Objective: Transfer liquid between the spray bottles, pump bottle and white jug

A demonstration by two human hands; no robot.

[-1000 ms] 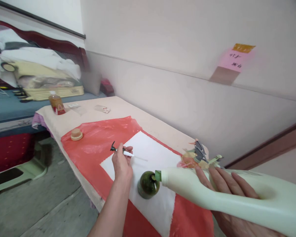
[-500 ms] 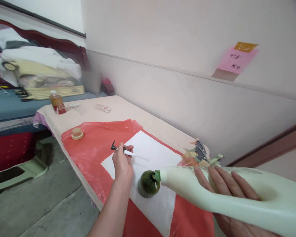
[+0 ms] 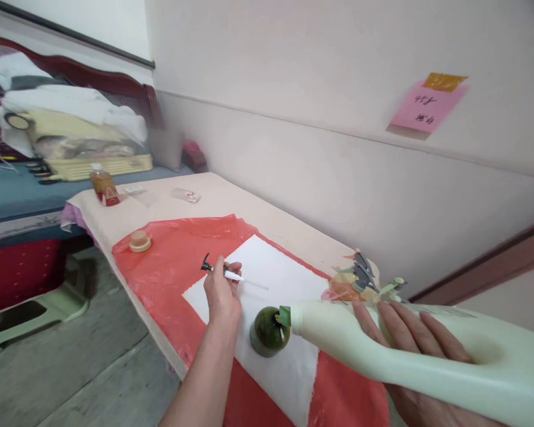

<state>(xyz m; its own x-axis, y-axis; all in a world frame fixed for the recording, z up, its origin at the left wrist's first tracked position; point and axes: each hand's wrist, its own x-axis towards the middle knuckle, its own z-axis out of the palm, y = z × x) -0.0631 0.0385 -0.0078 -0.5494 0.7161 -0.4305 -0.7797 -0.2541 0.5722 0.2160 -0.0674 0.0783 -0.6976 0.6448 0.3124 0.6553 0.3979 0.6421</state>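
My left hand (image 3: 222,290) is closed around a pump dispenser head (image 3: 234,276), with its black nozzle to the left and its thin clear tube pointing right. My right hand (image 3: 418,338) grips a large pale green jug (image 3: 356,338) by its handle side. The jug lies tipped on its side, its green spout (image 3: 285,315) at the mouth of a dark green bottle (image 3: 267,341). That bottle stands upright on a white cloth (image 3: 289,267). Whether liquid is flowing I cannot tell.
Red plastic sheeting (image 3: 173,255) lies under the cloth on the table (image 3: 222,196). A beige cap (image 3: 140,241) sits at its left. Farther back are an amber bottle (image 3: 104,187) and a clear packet (image 3: 186,194). Clips (image 3: 362,273) lie near the wall. A stool (image 3: 48,314) stands left.
Almost nothing differs. The view has shifted very slightly; both hands keep their holds, and the jug's spout stays at the green bottle's mouth.
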